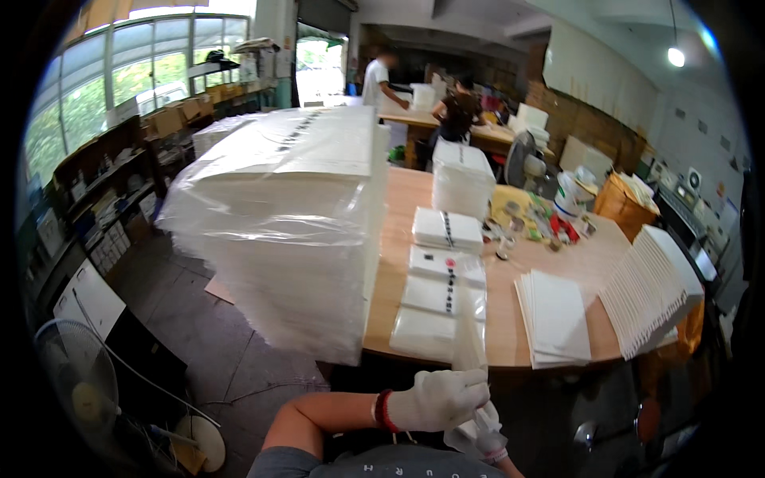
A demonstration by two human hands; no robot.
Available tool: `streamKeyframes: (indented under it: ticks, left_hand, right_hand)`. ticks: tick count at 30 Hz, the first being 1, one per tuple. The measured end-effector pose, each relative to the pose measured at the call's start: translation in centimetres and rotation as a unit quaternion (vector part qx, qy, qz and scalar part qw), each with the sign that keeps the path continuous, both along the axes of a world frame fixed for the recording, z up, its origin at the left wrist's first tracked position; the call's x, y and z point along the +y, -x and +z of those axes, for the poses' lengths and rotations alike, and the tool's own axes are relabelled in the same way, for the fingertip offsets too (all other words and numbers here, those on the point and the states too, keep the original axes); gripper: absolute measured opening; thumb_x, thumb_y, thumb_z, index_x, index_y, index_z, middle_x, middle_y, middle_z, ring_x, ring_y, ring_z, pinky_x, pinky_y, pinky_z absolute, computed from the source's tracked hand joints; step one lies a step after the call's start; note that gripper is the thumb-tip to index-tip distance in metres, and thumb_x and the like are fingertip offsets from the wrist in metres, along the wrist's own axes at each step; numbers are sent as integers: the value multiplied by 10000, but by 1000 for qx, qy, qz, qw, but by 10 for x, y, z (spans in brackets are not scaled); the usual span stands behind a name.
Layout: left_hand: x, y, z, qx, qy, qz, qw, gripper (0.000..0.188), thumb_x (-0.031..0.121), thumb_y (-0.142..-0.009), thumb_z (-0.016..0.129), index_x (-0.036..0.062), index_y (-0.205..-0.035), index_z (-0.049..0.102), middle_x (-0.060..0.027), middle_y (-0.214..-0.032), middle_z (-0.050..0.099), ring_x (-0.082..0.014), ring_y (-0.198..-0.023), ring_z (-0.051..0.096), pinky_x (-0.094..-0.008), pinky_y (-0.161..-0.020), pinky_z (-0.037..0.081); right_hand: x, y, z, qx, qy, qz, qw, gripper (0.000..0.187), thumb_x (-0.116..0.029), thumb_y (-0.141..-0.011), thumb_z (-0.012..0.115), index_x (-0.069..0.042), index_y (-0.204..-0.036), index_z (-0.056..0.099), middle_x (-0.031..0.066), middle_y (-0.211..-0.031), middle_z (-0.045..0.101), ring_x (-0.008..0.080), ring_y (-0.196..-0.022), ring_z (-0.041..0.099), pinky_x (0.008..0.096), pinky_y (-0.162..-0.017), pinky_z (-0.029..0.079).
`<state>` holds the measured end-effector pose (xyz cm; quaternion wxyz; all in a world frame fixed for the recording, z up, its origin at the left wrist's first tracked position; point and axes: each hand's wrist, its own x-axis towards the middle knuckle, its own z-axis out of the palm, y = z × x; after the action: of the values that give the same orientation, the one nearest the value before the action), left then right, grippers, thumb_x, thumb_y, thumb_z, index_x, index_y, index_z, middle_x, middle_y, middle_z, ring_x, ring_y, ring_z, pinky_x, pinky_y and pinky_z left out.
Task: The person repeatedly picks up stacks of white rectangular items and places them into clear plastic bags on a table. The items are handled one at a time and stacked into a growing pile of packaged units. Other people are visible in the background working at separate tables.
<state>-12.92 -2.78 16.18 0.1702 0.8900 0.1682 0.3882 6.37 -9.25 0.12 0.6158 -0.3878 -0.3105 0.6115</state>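
Head view shows me a length of clear plastic film (470, 344), bunched at the near edge of the counter (504, 307), its far part rising in front of the right side of some packets. I see the left hand (433, 400), in a white knit glove with a red cuff, curled tight and pinching that film between its fingers. The right hand (488, 443), also pale-gloved, sits just beside it on the near right, partly veiled by loose plastic; I cannot tell whether its fingers are closed.

Just beyond the hands, I have a row of white packets (442, 296) in glossy clear wrapping, with dark print, lying flat. At the far end of that row stands a tall white stack (462, 179). To the left, a big block of white sheets (279, 239) wrapped in clear film towers beside the packets. On the right I make out a fanned pile of flat white boards (555, 319), and right of it a leaning row of white panels (647, 291). Farther off are a white bucket (569, 197) and a pedestal fan (520, 159); two people (458, 111) are at another table.
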Motion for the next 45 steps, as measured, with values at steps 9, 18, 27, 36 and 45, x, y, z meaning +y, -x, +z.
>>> streamKeyframes:
  ticks: [9,18,27,36,45]
  left_hand:
    - [32,155,152,-335,-163,256,892,143,106,-865,426,76,-749,503,14,-649,461,-76,-564,439,-210,-494,353]
    - [91,356,137,-279,102,464,835,70,72,-833,449,74,-869,509,20,-751,434,-56,-677,446,-190,-604,373]
    - [200,431,82,-613,213,127,750,426,348,-935,455,91,-1271,412,-117,-1158,533,-224,-1078,516,-358,-953,419]
    - [221,402,57,-470,271,252,801,498,431,-923,426,99,-1294,419,-127,-1245,485,-243,-1151,470,-400,-998,362]
    - [233,402,132,-391,159,147,894,576,515,-911,397,107,-1317,425,-137,-1332,437,-263,-1224,424,-442,-1043,306]
  right_hand:
    - [210,68,265,-442,-575,-76,684,334,-135,-943,442,60,-1206,509,185,-1188,550,222,-1041,575,311,-856,480]
    - [298,183,331,-450,-376,192,787,544,-582,-838,506,-56,-725,586,-20,-483,422,84,-389,485,211,-352,408]
    - [386,177,326,-145,-484,-31,863,454,-325,-959,441,-11,-1286,472,129,-1017,613,130,-946,586,266,-840,485]
    - [448,226,256,-187,-607,-88,767,364,-222,-978,312,23,-1116,544,178,-1218,501,298,-1214,411,372,-1053,261]
    - [394,193,285,-218,-561,17,799,392,-218,-992,265,26,-1092,555,155,-1126,564,285,-1127,490,366,-1021,311]
